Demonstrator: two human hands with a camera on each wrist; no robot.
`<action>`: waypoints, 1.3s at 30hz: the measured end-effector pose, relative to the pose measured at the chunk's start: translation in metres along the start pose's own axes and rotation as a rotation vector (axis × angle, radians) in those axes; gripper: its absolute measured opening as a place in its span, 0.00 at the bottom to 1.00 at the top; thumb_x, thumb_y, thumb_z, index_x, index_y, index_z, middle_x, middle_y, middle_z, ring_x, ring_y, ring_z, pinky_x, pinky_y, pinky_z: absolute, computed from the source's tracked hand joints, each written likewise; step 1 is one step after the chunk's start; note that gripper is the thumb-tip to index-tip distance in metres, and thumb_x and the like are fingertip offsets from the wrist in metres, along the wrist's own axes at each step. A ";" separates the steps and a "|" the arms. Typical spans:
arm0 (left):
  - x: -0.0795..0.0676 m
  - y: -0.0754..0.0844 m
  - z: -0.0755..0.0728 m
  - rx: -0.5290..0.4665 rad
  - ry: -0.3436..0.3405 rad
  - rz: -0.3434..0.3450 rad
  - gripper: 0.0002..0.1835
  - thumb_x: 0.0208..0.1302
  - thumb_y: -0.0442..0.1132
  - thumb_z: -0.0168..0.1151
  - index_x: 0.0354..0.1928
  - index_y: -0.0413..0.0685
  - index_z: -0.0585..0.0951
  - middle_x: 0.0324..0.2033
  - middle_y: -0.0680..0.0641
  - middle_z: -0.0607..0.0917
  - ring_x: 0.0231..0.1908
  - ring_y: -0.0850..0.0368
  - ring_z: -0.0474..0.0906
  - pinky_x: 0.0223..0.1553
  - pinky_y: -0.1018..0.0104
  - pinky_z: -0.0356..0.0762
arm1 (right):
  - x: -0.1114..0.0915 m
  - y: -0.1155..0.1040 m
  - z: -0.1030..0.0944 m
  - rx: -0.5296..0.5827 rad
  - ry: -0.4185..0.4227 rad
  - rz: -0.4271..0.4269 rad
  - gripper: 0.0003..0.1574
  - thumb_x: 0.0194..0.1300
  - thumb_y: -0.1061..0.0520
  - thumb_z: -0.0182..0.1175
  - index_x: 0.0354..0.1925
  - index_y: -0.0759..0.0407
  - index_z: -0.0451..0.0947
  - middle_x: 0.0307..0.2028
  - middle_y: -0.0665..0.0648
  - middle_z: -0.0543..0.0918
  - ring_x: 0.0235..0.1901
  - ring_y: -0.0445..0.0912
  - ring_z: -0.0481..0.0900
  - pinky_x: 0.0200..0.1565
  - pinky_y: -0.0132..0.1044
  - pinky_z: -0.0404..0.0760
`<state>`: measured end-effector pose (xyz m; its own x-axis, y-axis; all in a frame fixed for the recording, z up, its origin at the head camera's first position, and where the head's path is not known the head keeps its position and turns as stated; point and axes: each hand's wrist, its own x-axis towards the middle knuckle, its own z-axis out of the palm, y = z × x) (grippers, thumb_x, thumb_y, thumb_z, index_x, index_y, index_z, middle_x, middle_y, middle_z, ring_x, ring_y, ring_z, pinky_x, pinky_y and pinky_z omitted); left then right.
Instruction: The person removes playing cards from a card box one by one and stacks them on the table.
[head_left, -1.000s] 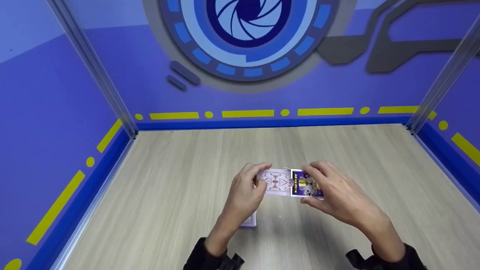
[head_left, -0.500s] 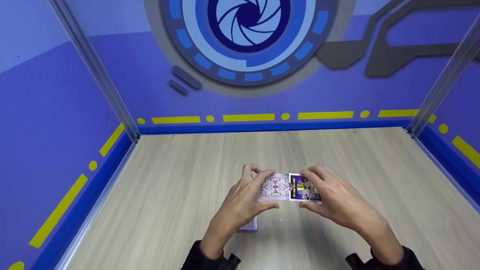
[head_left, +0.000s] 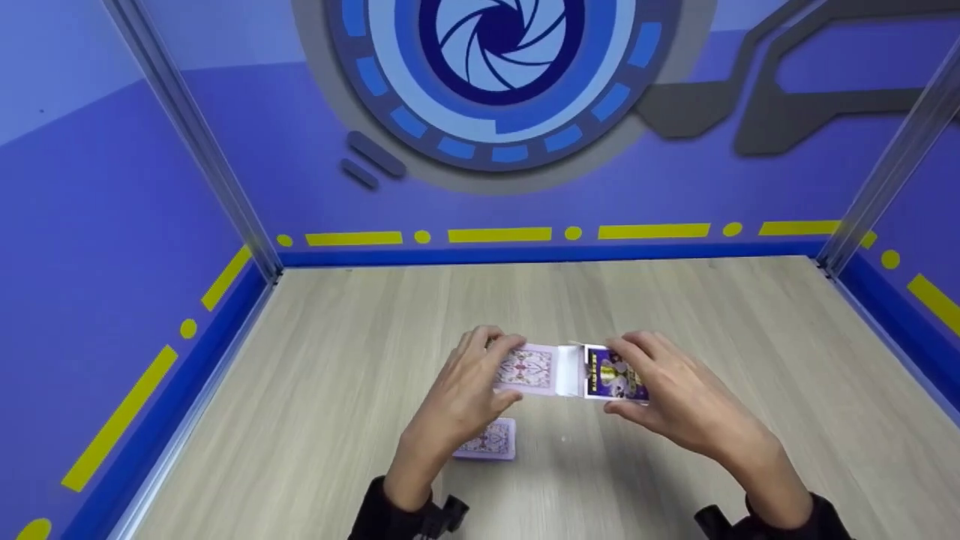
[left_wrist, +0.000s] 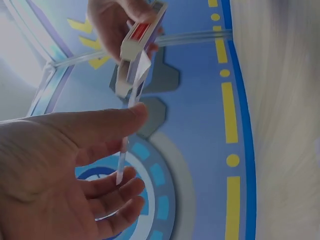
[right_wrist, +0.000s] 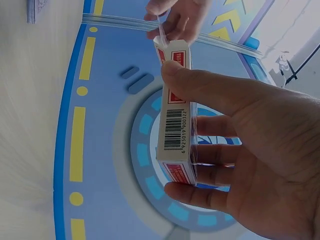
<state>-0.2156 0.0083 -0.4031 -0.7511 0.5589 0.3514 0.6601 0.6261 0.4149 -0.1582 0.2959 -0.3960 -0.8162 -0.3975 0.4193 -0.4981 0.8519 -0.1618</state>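
Note:
My left hand (head_left: 459, 390) pinches a thin stack of playing cards (head_left: 529, 370), floral backs up, by its long edges between thumb and fingers. Edge-on in the left wrist view, the playing cards (left_wrist: 123, 159) look thin. To the right, my right hand (head_left: 686, 390) grips a card box (head_left: 609, 373) with a purple and yellow front. Its open end faces the cards, and a white flap (head_left: 570, 370) spans the space between. A barcode marks the narrow side of the card box (right_wrist: 173, 127) in the right wrist view. Both are held up over the table.
A second stack of playing cards (head_left: 491, 439) lies on the wooden table (head_left: 360, 375), below and partly behind my left wrist. Blue printed panels (head_left: 495, 202) wall the table at the back and both sides, with metal corner posts (head_left: 202, 142).
My left hand has drawn the cards leftward away from the box, exposing the white flap. More of the stack on the table shows. The right hand stays nearly in place.

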 end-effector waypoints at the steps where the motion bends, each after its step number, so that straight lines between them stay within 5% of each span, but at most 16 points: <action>1: -0.001 -0.003 -0.003 -0.001 -0.018 -0.005 0.34 0.57 0.38 0.79 0.66 0.47 0.77 0.59 0.45 0.76 0.59 0.50 0.74 0.63 0.53 0.73 | 0.000 0.001 -0.001 0.002 0.000 0.004 0.45 0.54 0.47 0.81 0.64 0.60 0.75 0.54 0.58 0.79 0.47 0.48 0.77 0.43 0.46 0.80; 7: -0.006 -0.017 -0.011 -0.015 -0.226 -0.145 0.32 0.54 0.29 0.76 0.64 0.42 0.77 0.58 0.44 0.80 0.57 0.47 0.78 0.60 0.51 0.76 | -0.002 0.005 -0.004 0.014 -0.011 0.036 0.46 0.54 0.46 0.81 0.65 0.60 0.74 0.56 0.60 0.79 0.49 0.50 0.78 0.43 0.47 0.82; 16: -0.003 -0.027 0.011 0.070 -0.419 -0.321 0.30 0.44 0.25 0.78 0.53 0.41 0.80 0.42 0.44 0.84 0.44 0.47 0.81 0.52 0.51 0.80 | -0.002 0.008 -0.006 0.025 0.014 0.038 0.45 0.53 0.48 0.82 0.64 0.59 0.75 0.54 0.58 0.79 0.48 0.49 0.78 0.42 0.47 0.81; 23: -0.004 -0.024 0.028 0.168 -0.484 -0.322 0.22 0.44 0.25 0.75 0.43 0.42 0.79 0.31 0.47 0.79 0.31 0.54 0.74 0.40 0.56 0.80 | -0.001 0.008 -0.006 0.008 0.020 0.028 0.45 0.52 0.47 0.82 0.63 0.59 0.75 0.54 0.57 0.79 0.47 0.48 0.77 0.41 0.45 0.80; 34: -0.007 -0.027 0.047 0.336 -0.537 -0.366 0.28 0.38 0.29 0.82 0.45 0.39 0.79 0.38 0.42 0.78 0.40 0.46 0.77 0.47 0.50 0.81 | -0.002 0.006 -0.005 0.012 -0.004 0.038 0.45 0.54 0.47 0.81 0.64 0.59 0.75 0.55 0.58 0.79 0.48 0.49 0.78 0.42 0.46 0.81; 39: -0.009 -0.024 0.051 0.339 -0.528 -0.387 0.31 0.38 0.27 0.82 0.48 0.38 0.79 0.40 0.41 0.76 0.41 0.46 0.74 0.45 0.52 0.81 | -0.002 0.005 -0.005 0.018 -0.017 0.050 0.46 0.54 0.47 0.81 0.65 0.59 0.75 0.56 0.59 0.79 0.49 0.49 0.78 0.44 0.47 0.81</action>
<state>-0.2236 0.0159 -0.4592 -0.8817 0.3974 -0.2544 0.3805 0.9176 0.1147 -0.1573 0.3029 -0.3929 -0.8450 -0.3603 0.3951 -0.4615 0.8647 -0.1984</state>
